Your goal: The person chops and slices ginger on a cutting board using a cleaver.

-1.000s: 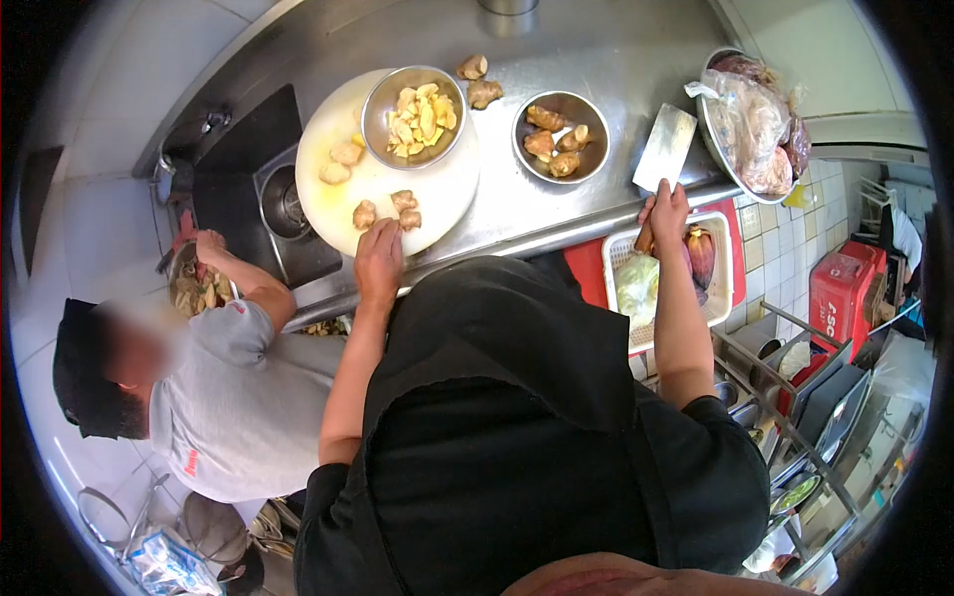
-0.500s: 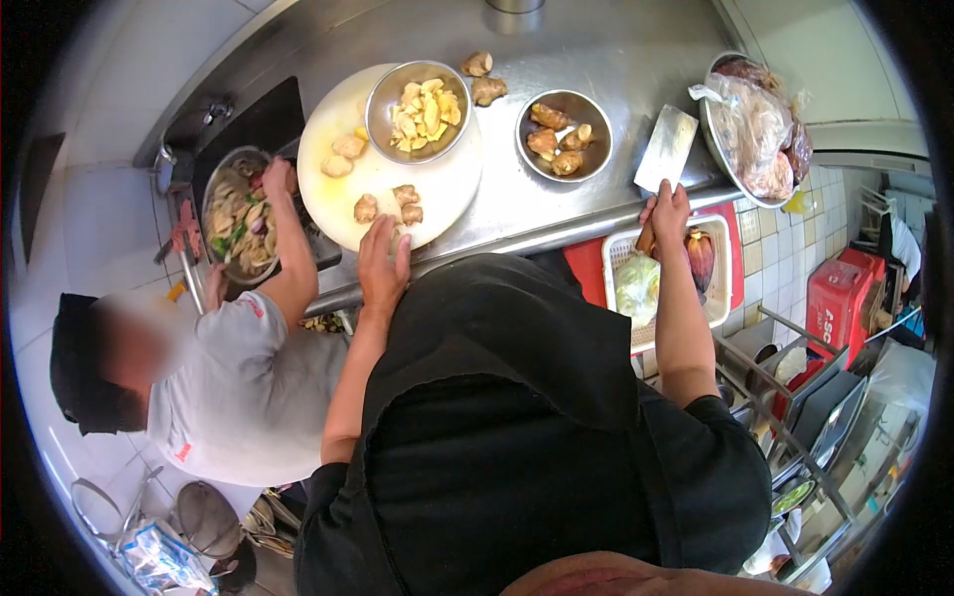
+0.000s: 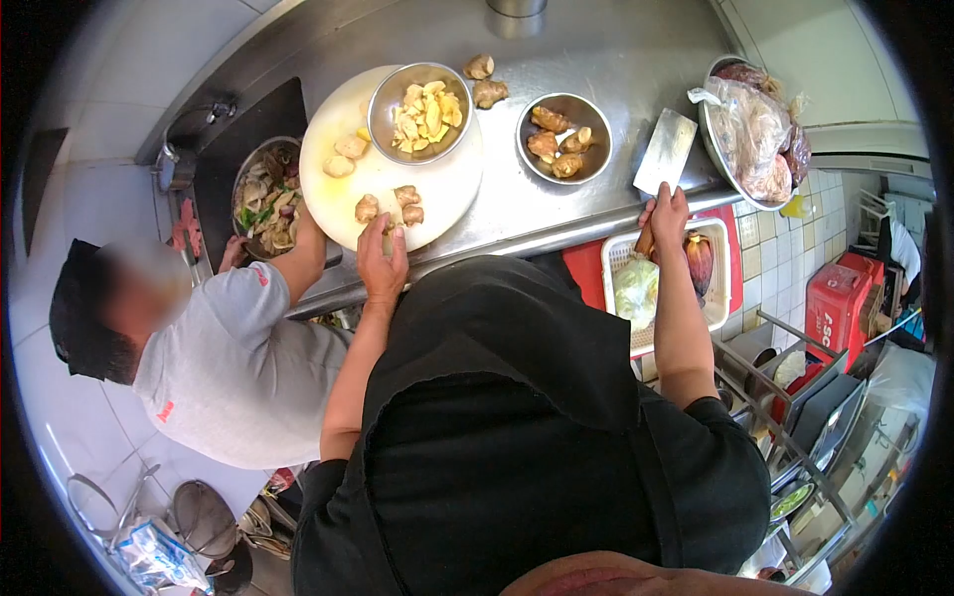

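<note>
Left of the upper middle of the frame, lumps of ginger (image 3: 407, 196) are lying on a round white board (image 3: 452, 194), and the left hand (image 3: 382, 256) is resting beside them at the near edge; its fingers are standing loosely apart, and its grip is holding nothing that shows, though whether it is touching a lump I cannot tell. Farther right, the right hand (image 3: 670, 211) is gripping a knife (image 3: 667, 151) by its handle, fingers curled round it. Being knobbly, a lump could be rolling under a blade, and the left fingers are sitting close enough for a slip to nick them. A bowl (image 3: 386, 99) of yellow slices (image 3: 430, 117) is standing towards the board's far rim, so a knock could be spilling it. Underneath, the steel counter (image 3: 606, 50) is shining across the top of the frame. At the left, a person (image 3: 238, 368) in grey is leaning over a sink (image 3: 283, 109); at the lower right, racks (image 3: 795, 397) are crowding a tiled room.
</note>
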Motion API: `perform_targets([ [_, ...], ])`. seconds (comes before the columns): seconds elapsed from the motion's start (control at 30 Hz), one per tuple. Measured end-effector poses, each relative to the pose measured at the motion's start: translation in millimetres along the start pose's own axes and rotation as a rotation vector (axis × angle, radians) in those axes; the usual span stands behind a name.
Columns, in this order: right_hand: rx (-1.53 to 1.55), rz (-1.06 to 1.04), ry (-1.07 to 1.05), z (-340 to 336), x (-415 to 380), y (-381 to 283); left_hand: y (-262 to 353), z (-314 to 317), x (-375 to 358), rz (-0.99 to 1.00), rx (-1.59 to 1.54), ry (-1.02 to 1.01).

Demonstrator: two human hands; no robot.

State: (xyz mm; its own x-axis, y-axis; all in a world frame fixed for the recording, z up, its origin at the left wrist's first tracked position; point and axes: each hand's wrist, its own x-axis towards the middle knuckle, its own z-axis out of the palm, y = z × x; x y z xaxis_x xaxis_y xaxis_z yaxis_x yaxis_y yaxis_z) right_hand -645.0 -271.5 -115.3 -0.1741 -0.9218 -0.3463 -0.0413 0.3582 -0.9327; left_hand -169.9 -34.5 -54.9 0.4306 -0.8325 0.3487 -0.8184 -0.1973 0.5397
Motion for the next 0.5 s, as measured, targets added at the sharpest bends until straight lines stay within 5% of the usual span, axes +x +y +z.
perform_targets([
  [0.5, 0.019, 0.011, 0.007, 0.2, -1.8, -0.3, 5.6, -1.0, 0.1, 0.019, -0.045, 0.004],
])
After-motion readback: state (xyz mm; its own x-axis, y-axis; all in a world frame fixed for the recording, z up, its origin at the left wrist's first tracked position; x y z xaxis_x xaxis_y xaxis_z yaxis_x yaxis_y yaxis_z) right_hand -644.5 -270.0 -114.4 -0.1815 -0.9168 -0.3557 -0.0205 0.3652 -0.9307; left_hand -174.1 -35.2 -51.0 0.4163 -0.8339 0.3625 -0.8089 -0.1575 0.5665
